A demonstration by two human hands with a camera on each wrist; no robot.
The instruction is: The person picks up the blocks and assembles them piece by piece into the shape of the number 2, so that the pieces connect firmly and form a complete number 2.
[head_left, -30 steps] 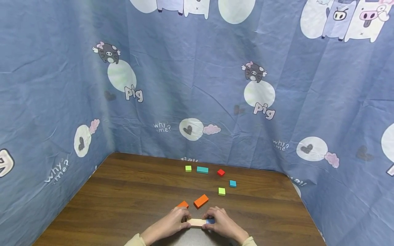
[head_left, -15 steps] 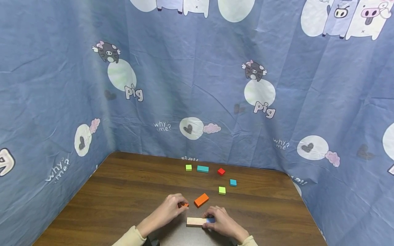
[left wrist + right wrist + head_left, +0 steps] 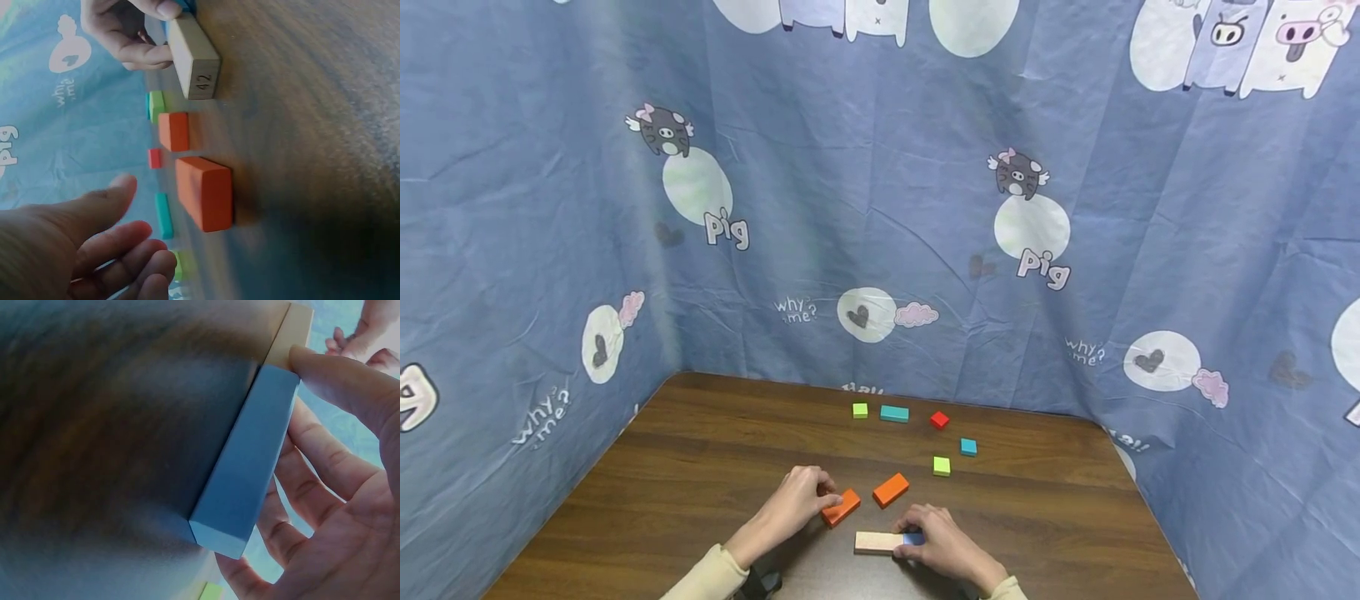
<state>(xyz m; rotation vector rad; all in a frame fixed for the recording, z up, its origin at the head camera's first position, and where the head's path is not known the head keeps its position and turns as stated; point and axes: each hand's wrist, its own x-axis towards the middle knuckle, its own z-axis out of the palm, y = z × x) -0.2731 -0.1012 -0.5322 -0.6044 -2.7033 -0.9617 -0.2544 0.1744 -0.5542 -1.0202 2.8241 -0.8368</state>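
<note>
My right hand (image 3: 943, 542) pinches a natural wood block (image 3: 874, 542) and a blue block (image 3: 247, 456) where they meet end to end on the table. The right wrist view has the thumb by the joint and the other fingers behind. On the wood block's end the left wrist view reads "42". To the left, my left hand (image 3: 797, 500) hovers with fingers loosely bent and nothing in them. Its fingertips overlap one orange block (image 3: 842, 508) in the head view, but stand apart from that orange block (image 3: 206, 194) in the left wrist view.
A second orange block (image 3: 891, 490) lies beyond the wood block. Farther back are two lime green blocks (image 3: 942, 466), a long teal block (image 3: 895, 413), a red block (image 3: 940, 419) and a small blue block (image 3: 968, 447). Blue printed cloth (image 3: 880, 208) hangs behind the table (image 3: 700, 450).
My left hand has let go of the wood block, passed over the near orange block and drawn back left, uncovering most of it. The right hand has kept its hold in place.
</note>
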